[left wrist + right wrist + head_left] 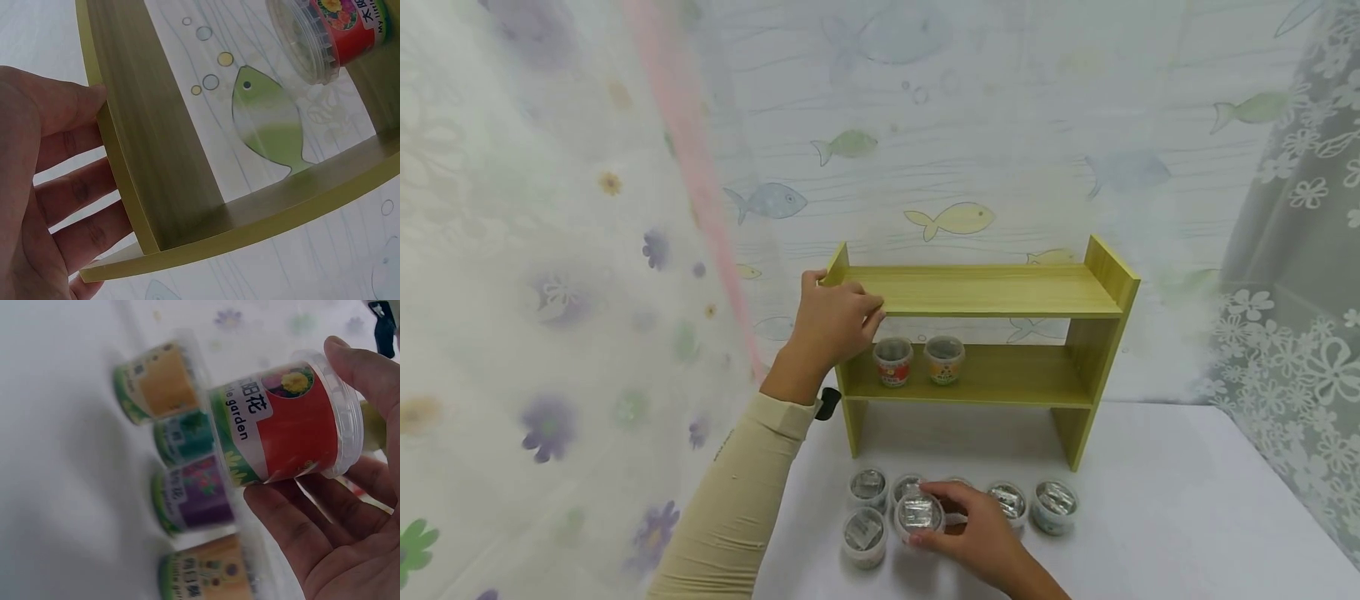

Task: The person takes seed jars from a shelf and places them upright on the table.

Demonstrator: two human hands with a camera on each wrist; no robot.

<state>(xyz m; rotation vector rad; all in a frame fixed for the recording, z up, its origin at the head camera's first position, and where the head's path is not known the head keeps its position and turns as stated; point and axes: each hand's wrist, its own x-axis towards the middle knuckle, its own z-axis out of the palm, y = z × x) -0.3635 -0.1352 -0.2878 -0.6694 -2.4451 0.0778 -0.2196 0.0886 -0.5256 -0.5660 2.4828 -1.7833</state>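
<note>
My left hand (838, 321) grips the upper left side of a yellow-green wooden shelf (977, 290); in the left wrist view its thumb lies on the side panel's edge, with the fingers behind. Between thumb and fingers, my right hand (981, 533) holds a lidded plastic planting cup (919, 512) low in front of the shelf. Seen from the right wrist, this cup's red label (300, 419) shows flowers and "little garden". Two similar cups, one red-labelled (892, 362) and one orange-labelled (944, 360), stand side by side on the middle board, toward its left.
On the white tabletop (1180, 500) before the shelf stand several more lidded cups, including one at the left front (864, 537) and one at the right end (1055, 507). A fish-print curtain (1000, 125) hangs behind, a flowered one (550, 292) to the left.
</note>
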